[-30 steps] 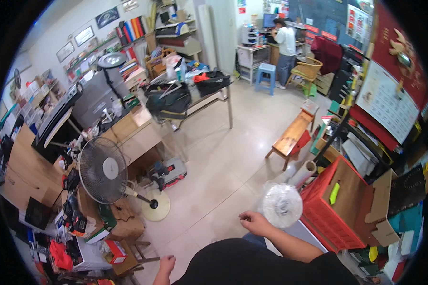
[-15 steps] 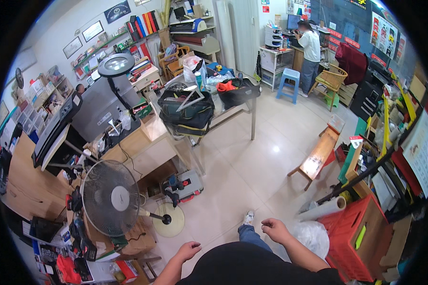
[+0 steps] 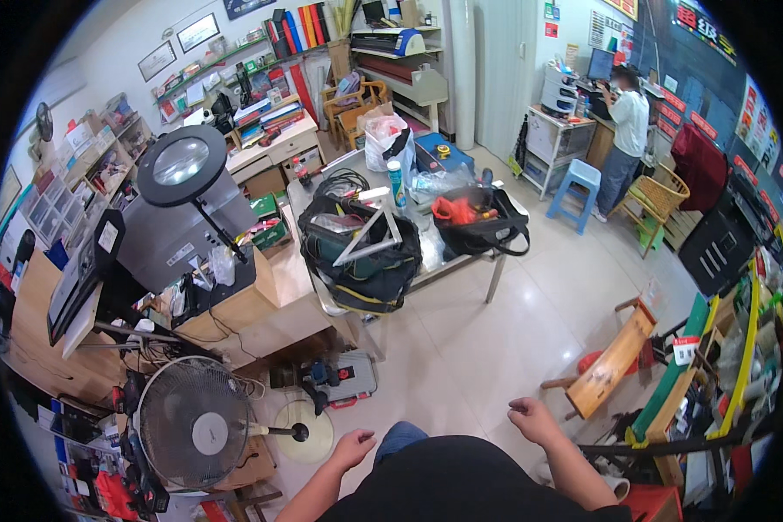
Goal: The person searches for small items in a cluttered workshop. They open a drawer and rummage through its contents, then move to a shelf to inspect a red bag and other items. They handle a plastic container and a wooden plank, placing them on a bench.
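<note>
Left hand: the left hand [image 3: 351, 450] is held loosely open above the floor [image 3: 470, 348], gripping nothing.
Right hand: the right hand [image 3: 533, 419] is loosely curled and empty.
Nearest things: a standing fan [image 3: 196, 424] is seen just left of the left hand; a wooden bench [image 3: 612, 365] lies right of the right hand.
Tabletop: a black tool bag [image 3: 365, 257] is carried on the tabletop [image 3: 461, 265], well apart from both hands.

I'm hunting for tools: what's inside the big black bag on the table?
The big black bag stands open: a metal triangle frame and coiled black cables show on top. Anything deeper is hidden by its sides and those items.
</note>
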